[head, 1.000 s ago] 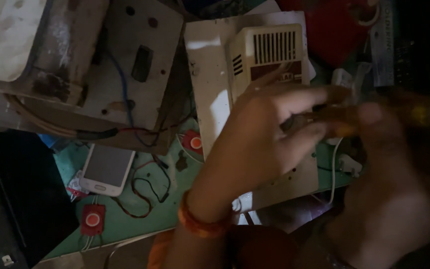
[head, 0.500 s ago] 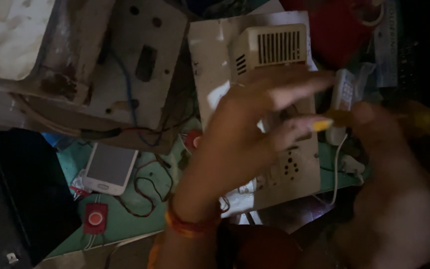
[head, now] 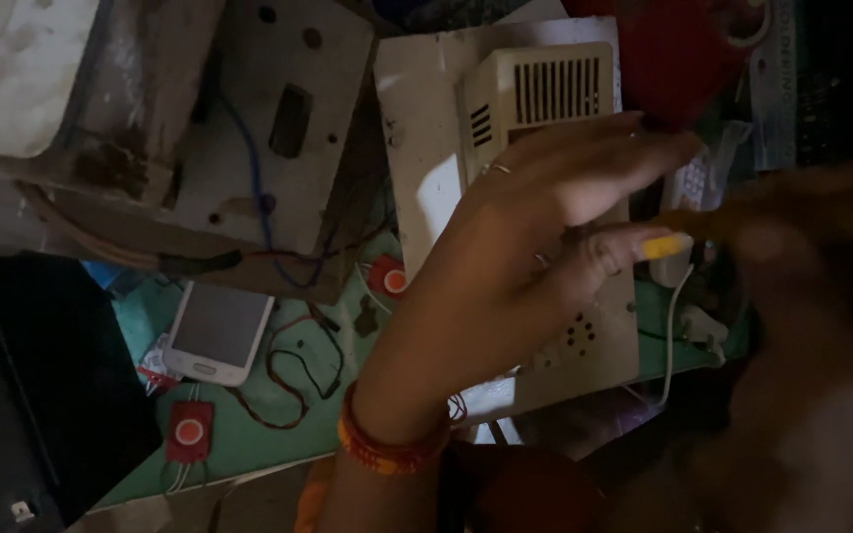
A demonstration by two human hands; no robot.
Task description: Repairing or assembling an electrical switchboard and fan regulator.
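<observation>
My left hand (head: 505, 257), with a ring and an orange bangle (head: 387, 449), reaches right over a white switchboard (head: 417, 128) that carries a vented cream box (head: 545, 89). Its upper fingers are spread, while its thumb and a lower finger pinch the yellow tip of a thin orange tool (head: 665, 245). My right hand (head: 812, 326) is a dark blur at the right and grips the tool's other end. The board's socket holes (head: 577, 336) show just below my left hand.
A grey panel with holes and a blue wire (head: 278, 128) lies at the upper left. On the green mat (head: 278, 434) are a white phone (head: 217, 331), two red button modules (head: 190, 431) (head: 388, 279) and loose wires. A white cable (head: 678, 326) hangs at the right.
My left hand has opened its upper fingers and slid slightly right along the tool, so the yellow tip now shows. The view has drifted a little.
</observation>
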